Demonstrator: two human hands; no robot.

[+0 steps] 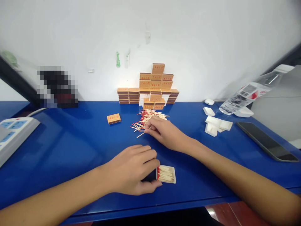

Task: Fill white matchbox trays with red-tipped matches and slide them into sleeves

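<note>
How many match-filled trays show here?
1: the match-filled tray, held by the left hand near the front edge of the blue table. Any inside the stacked matchboxes would be hidden.

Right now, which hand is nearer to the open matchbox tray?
Left. The left hand is right at the matchbox tray, thumb and finger at its left-hand corners; the right hand is farther off, beyond it, at the pile of loose matches.

We are seeing the power strip (17, 133) cut off at left; our right hand (164, 131) is hiding some piled matches (150, 115).
</note>
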